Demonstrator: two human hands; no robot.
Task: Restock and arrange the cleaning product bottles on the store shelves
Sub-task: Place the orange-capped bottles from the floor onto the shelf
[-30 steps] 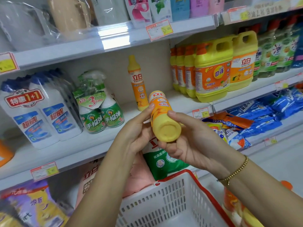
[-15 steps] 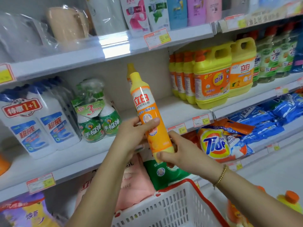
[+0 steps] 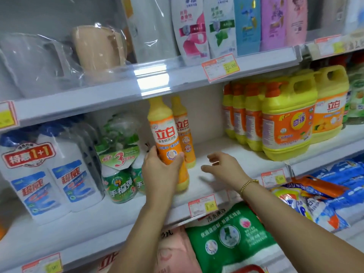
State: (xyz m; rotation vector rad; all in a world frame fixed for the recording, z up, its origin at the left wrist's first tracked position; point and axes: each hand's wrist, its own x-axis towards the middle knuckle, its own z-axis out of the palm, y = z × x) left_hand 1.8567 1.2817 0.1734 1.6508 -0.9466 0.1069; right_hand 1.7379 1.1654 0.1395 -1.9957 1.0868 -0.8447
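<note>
The dish soap bottle [image 3: 166, 133] is gripped low on its label by the left hand [image 3: 160, 170], fingers curled round it, just in front of the standing bottle [image 3: 185, 133] on the shelf [image 3: 216, 148]; the right hand [image 3: 222, 164] is held released to the right of that bottle, grasping nothing; the base is best set flat, the label turned outward, and the grip loosened only once the bottle is steady.
</note>
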